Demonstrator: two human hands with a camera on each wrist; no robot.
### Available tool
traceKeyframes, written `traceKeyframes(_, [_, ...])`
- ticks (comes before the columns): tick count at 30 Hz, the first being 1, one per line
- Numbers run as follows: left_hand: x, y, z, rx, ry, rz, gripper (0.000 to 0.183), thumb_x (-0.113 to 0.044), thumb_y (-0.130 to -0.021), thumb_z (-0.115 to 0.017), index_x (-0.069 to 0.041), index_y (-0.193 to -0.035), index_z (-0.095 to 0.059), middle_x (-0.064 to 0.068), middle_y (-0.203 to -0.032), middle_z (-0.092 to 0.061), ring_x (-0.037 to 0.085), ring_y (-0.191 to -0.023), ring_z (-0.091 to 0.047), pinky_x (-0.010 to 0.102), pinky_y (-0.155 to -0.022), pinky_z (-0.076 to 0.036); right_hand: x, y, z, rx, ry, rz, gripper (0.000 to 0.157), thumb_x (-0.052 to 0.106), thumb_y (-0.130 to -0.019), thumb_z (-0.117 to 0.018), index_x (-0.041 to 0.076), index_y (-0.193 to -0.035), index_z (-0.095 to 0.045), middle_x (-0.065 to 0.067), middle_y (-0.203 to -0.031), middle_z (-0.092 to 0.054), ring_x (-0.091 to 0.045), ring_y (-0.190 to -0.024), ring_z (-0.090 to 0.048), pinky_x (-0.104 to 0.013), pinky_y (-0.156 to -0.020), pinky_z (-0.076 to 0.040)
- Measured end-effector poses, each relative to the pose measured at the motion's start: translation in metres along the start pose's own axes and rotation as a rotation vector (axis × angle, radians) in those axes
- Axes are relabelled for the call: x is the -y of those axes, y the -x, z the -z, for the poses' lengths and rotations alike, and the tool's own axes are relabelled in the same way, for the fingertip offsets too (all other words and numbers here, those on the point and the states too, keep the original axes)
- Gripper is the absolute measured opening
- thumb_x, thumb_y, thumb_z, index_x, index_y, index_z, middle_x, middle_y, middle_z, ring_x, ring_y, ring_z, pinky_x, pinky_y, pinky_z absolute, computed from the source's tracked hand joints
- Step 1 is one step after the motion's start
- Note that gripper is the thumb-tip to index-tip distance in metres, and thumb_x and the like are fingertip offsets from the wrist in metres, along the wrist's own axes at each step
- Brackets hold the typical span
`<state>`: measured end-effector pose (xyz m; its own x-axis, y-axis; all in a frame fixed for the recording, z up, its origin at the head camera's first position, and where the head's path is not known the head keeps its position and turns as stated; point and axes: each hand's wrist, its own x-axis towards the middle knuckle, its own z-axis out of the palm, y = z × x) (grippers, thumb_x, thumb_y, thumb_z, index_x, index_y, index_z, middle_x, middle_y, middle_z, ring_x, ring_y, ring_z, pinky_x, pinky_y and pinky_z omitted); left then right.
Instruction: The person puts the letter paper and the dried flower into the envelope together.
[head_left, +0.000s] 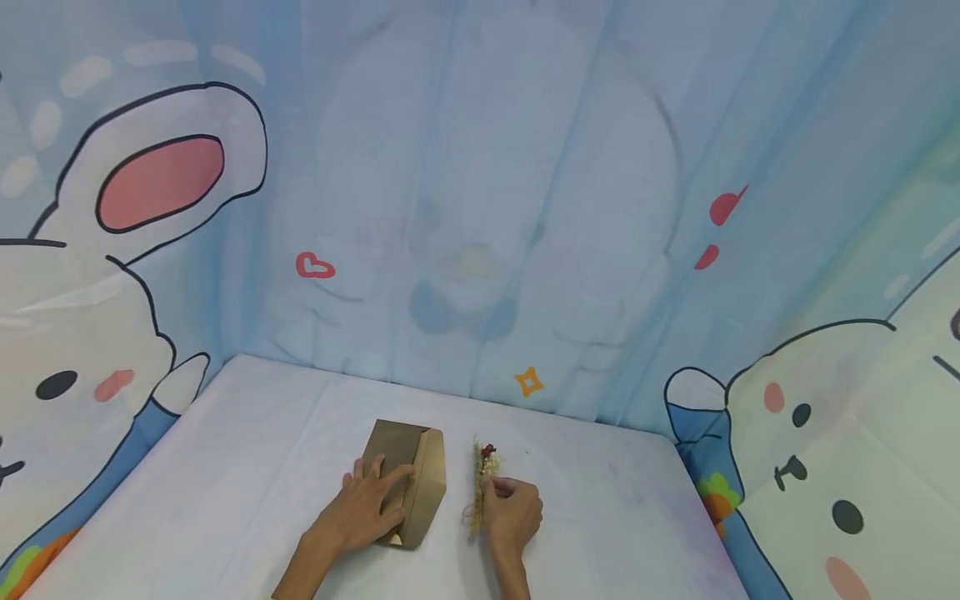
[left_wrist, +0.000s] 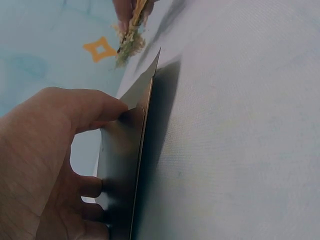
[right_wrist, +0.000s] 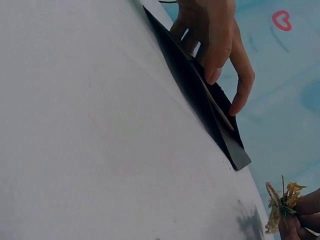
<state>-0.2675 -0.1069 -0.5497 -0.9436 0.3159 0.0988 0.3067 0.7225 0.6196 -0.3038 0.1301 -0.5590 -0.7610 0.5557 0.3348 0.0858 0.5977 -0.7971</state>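
Observation:
A gold paper envelope [head_left: 429, 487] lies on the table with its pointed flap folded open to the right. My left hand [head_left: 358, 510] rests on it, fingers spread over the body and the thumb by the opening. In the right wrist view, the mouth of the envelope [right_wrist: 192, 95] gapes a little under those fingers. To the right of it, my right hand [head_left: 513, 515] pinches a small bunch of dried flowers [head_left: 478, 487] with dark red heads near its top. The left wrist view shows the bunch [left_wrist: 131, 44] held above the table, beyond the envelope.
A white cloth covers the table [head_left: 600, 517]. Behind it hangs a light blue curtain [head_left: 480, 167] printed with cartoon animals, meeting the table's back edge.

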Motion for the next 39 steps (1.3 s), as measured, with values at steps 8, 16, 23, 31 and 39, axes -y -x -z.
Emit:
traceKeyframes(8, [0.001, -0.001, -0.001, 0.005, 0.003, 0.007, 0.060, -0.035, -0.098, -0.059, -0.029, -0.154, -0.038, 0.035, -0.161, -0.022, 0.068, -0.144, -0.011, 0.078, -0.114, -0.017, 0.005, 0.006, -0.009, 0.016, -0.017, 0.018, 0.010, 0.019, -0.076, -0.086, 0.012, -0.073, -0.081, -0.002, -0.060, -0.073, -0.010, -0.050, -0.062, -0.037, -0.059, -0.052])
traceKeyframes(16, [0.003, -0.001, -0.002, -0.006, -0.021, -0.001, 0.061, -0.035, -0.098, -0.061, -0.028, -0.154, -0.039, 0.036, -0.160, -0.025, 0.069, -0.143, -0.014, 0.078, -0.112, -0.020, 0.013, 0.012, -0.014, 0.047, -0.019, 0.038, 0.011, 0.022, -0.076, -0.086, 0.014, -0.072, -0.081, 0.000, -0.060, -0.073, -0.009, -0.051, -0.063, -0.039, -0.064, -0.055])
traceKeyframes(23, [0.005, -0.004, -0.004, -0.008, -0.018, 0.007, 0.060, -0.036, -0.098, -0.061, -0.031, -0.154, -0.039, 0.033, -0.161, -0.025, 0.067, -0.144, -0.013, 0.078, -0.113, -0.019, 0.020, 0.019, -0.019, 0.065, -0.031, 0.078, 0.010, 0.020, -0.076, -0.087, 0.015, -0.070, -0.081, 0.001, -0.058, -0.072, -0.007, -0.049, -0.062, -0.036, -0.061, -0.055])
traceKeyframes(31, [0.006, -0.005, -0.005, -0.017, -0.031, 0.014, 0.061, -0.034, -0.097, -0.061, -0.031, -0.153, -0.040, 0.035, -0.160, -0.026, 0.068, -0.143, -0.016, 0.078, -0.112, -0.021, 0.026, 0.024, -0.026, 0.124, -0.019, 0.095, 0.009, 0.020, -0.078, -0.086, 0.014, -0.073, -0.081, 0.002, -0.061, -0.073, -0.005, -0.052, -0.062, -0.036, -0.064, -0.056])
traceKeyframes(39, [0.005, -0.007, -0.004, -0.031, -0.053, 0.013, 0.062, -0.034, -0.095, -0.064, -0.031, -0.153, -0.042, 0.035, -0.159, -0.028, 0.069, -0.141, -0.020, 0.078, -0.111, -0.025, 0.033, 0.027, -0.029, 0.136, -0.022, 0.114, 0.008, 0.017, -0.076, -0.086, 0.014, -0.071, -0.080, 0.002, -0.059, -0.072, -0.005, -0.051, -0.060, -0.033, -0.061, -0.054])
